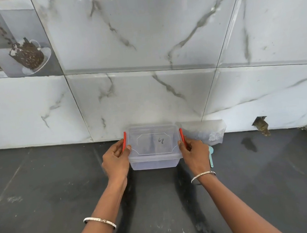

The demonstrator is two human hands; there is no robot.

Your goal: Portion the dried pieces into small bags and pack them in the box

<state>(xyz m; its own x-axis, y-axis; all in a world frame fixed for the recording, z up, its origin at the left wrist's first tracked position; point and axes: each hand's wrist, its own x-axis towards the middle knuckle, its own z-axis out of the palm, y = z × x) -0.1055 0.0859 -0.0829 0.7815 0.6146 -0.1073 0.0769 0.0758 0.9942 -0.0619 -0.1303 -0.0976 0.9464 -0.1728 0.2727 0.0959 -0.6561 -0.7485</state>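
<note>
From the head camera, the clear box (154,154), lid on (a scrawl on top), sits on the dark counter (42,186) against the wall. The left hand (115,159) and right hand (194,152) grip it at its red clips (124,141). Its contents are too blurred to tell. A plastic bag (206,132) leans just beside it.

A home kitchen, plain and in everyday use.

Glossy white wall tiles (139,31) veined in grey like marble cover the whole backsplash. In the upper left of the frame a decorative tile (13,48) shows cups heaped with coffee beans, a picture made for kitchens. Below runs a dark stone tabletop (42,186), smudged with pale marks, meeting the wall in a straight joint. At centre, close to the wall, stands a clear plastic food box (154,164) with red side clips (125,141). Just right of it are a clear bag (207,129) leaning on the tiles and a small teal plastic spoon (211,159), all ordinary household kitchenware.
</note>
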